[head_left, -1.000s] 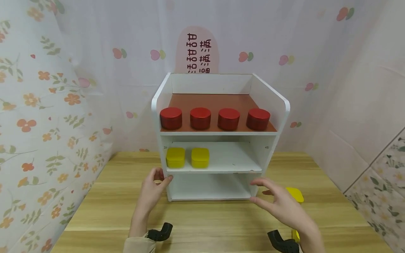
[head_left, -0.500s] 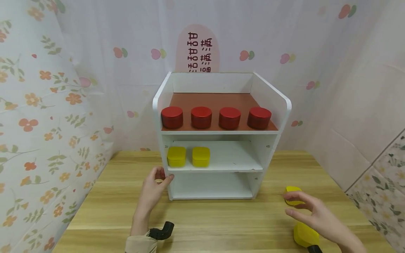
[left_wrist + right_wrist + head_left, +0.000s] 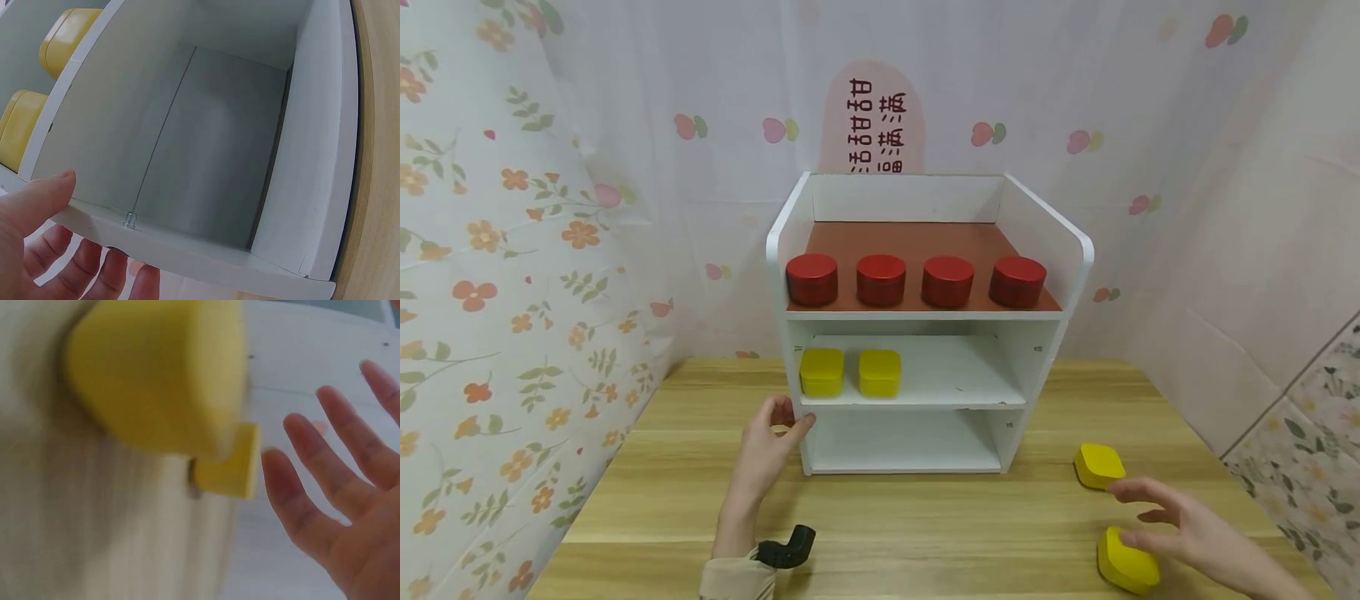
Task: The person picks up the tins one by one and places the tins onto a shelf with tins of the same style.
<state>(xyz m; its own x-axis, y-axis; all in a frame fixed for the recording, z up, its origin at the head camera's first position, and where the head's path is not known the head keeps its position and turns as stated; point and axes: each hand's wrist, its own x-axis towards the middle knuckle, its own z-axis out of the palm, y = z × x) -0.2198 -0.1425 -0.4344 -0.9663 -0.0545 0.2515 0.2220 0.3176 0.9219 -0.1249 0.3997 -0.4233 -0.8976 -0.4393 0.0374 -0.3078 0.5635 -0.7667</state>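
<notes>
My left hand [image 3: 762, 454] grips the left side panel of a small white shelf [image 3: 925, 408], thumb at its front edge and fingers round the outside. In the left wrist view the thumb [image 3: 37, 200] lies on the inner side of that panel. My right hand [image 3: 1195, 529], fingers spread and slightly bent, hovers over the table at the right. Its thumb overlaps a yellow square tin [image 3: 1127, 567] in the head view. Farther back stands another yellow tin [image 3: 1099, 467], near the index fingertip. In the right wrist view nothing lies between the fingers [image 3: 337, 475].
On the shelf's brown top stand several round red tins [image 3: 880, 281] in a row. The middle level holds two yellow tins, one at the far left [image 3: 822, 372] and one beside it [image 3: 880, 372]. A wooden table [image 3: 925, 533] carries everything, with patterned curtains [image 3: 715, 192] behind.
My right hand has moved from beside the shelf's lower right edge rightward and toward me, to the yellow tins on the table. The left hand keeps its hold on the panel.
</notes>
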